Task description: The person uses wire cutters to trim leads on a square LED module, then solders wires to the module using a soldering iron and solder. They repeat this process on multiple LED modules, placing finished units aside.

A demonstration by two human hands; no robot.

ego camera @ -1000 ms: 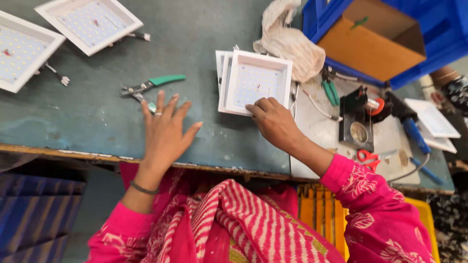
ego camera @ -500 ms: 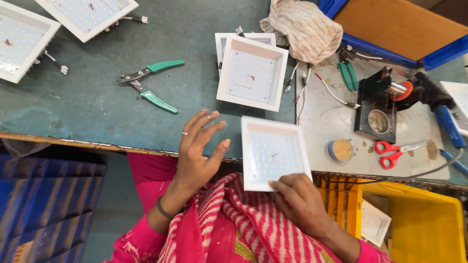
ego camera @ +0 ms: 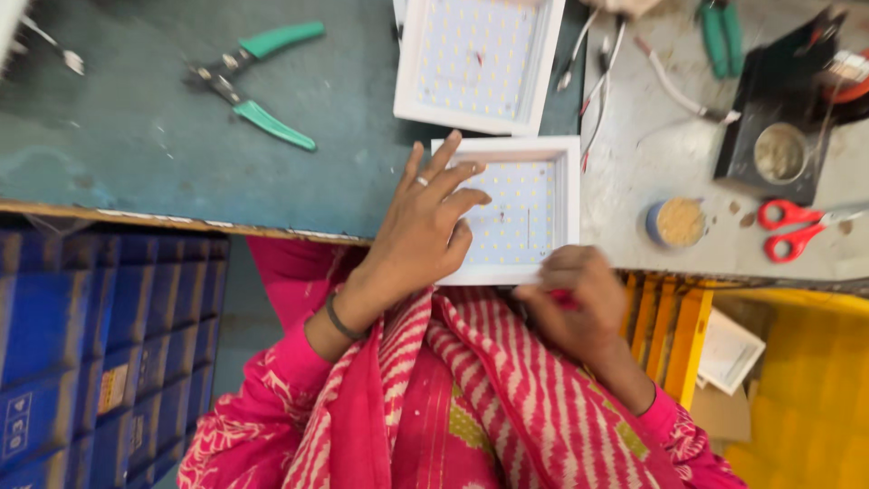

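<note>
L hand (ego camera: 425, 226) spread flat on square white-framed LED panel (ego camera: 529, 213); r hand (ego camera: 575, 303) pinching its near edge. Small round tin (ego camera: 677, 223) w/ tan paste nearby on bench.

Left hand (ego camera: 421, 231) flat on LED panel (ego camera: 529, 213); right hand (ego camera: 579, 303) grips near edge.

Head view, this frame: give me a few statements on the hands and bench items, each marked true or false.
1. The left hand lies flat on the near square LED panel. True.
2. The right hand holds the red scissors. False: the scissors lie on the bench, apart from it.
3. The green-handled pliers lie untouched left of the panels. True.
4. Only one panel is in view. False: a second LED panel lies beyond it.
</note>
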